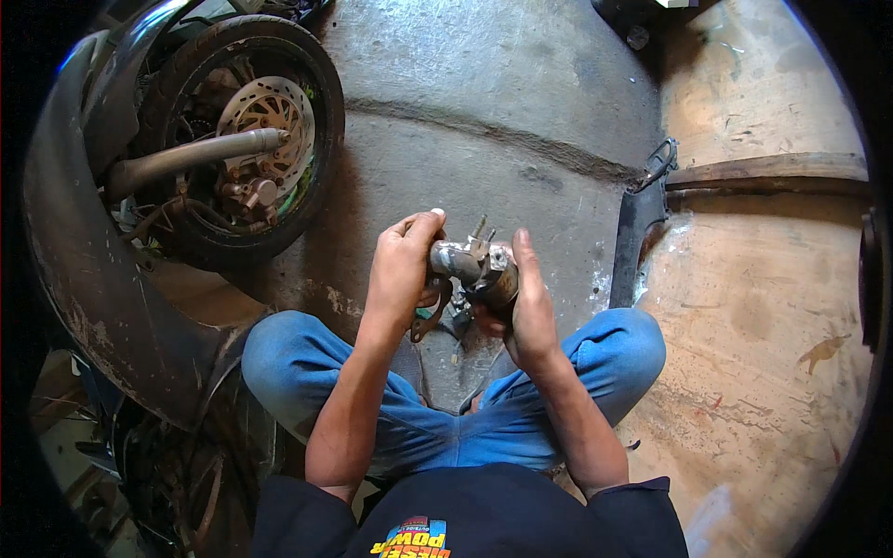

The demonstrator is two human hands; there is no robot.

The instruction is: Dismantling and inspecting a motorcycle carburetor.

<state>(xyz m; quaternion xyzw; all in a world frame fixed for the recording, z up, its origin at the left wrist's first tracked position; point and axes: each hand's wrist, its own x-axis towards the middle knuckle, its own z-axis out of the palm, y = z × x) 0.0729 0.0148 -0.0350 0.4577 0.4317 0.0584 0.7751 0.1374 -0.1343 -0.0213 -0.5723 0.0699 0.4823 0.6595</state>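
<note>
Held up over the floor [484, 56], in front of the bent knees, between two hands: a dirty grey metal part [479, 265]. Clamped at its left end by the left hand [402, 260], with the thumb up near the top and the other fingers curled round behind and below. Clamped at its right end by the right hand [532, 312], with the thumb laid along the side, pointing up and away, and the other fingers tucked under. Tipped a little, lower at the right. On top, near the middle, poking up: a thin metal pin [480, 226]. Just below the left hand's fingers, hanging down: a thin brown plate [428, 323] with a hole near its end. Cannot tell about any join between plate and big part. Cannot see all the fingertips under there.

Below the hands: blue jeans [298, 358], with legs folded out to both sides. Nearest the bottom: a black shirt [474, 516].

Off to the left, well apart from the hands: a motorbike wheel with a black tyre [327, 112], a round metal disc [299, 116] full of little holes, and a fat grey tube [200, 160] across the front. Off to the right: a long dark piece [633, 232] beside a big brown board [753, 325].
</note>
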